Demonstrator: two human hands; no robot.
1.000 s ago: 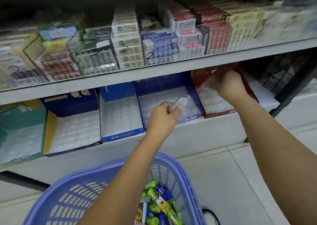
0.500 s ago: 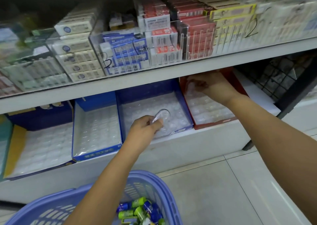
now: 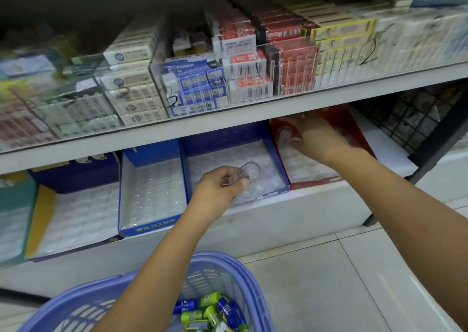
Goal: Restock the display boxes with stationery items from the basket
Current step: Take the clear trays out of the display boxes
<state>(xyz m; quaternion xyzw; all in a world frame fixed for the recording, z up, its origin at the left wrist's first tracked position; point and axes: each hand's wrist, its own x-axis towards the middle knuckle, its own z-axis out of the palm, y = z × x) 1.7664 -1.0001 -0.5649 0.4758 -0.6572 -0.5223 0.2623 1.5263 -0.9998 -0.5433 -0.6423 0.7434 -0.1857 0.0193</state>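
Change, left: the left hand (image 3: 217,186) is still hovering over the dark blue display box (image 3: 276,162), keeping the same clear plastic piece (image 3: 249,171) it had half a second ago.
Change, right: the right hand (image 3: 314,139) is staying inside the red display box (image 3: 316,182), sitting slightly nearer the front edge than before.
Left grip: thumb and curled fingers are pinching the clear plastic piece at one end, with the rounded end sticking out past the knuckles.
Right grip: the fingers are curling round a second clear piece (image 3: 285,135) near the box's left wall; it is showing only as a blur.
Look of the piece: it is showing as see-through and elongated with a rounded tip, glinting against the tray below.
Boxes: clear bubbled trays are lining the dark blue and red boxes, and also the lighter blue box (image 3: 152,228) to the left.
Shelf: all the boxes are sitting side by side on the lower shelf (image 3: 278,220), under the upper shelf (image 3: 228,121).
Basket: the blue basket (image 3: 243,276) is sitting low in the view under the left forearm, holding green and blue stationery items (image 3: 210,309).
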